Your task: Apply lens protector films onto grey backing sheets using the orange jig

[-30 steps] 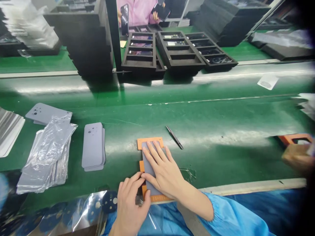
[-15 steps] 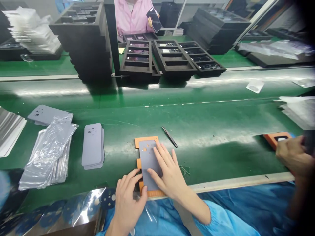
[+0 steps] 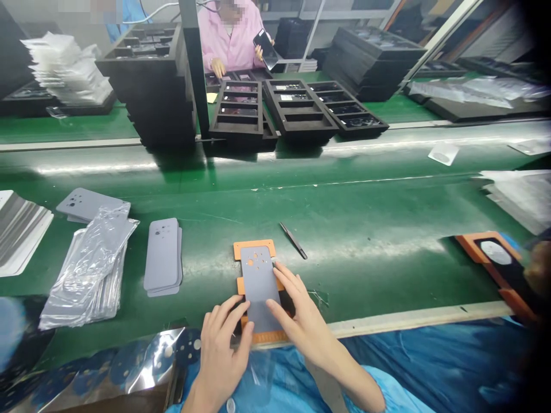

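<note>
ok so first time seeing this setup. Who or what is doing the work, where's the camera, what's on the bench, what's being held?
No machine here: a person works with two bare hands. Every picture comes from one camera worn on their head, looking forward and down.

The left hand and right hand are open at either side of a thin grey panel lying on an orange frame. They touch rather than grip.

On the green bench also lie a slim dark tool, perhaps tweezers, a small stack of grey panels and a plastic-covered pile. Across it, a co-worker in pink holds a dark device.
</note>
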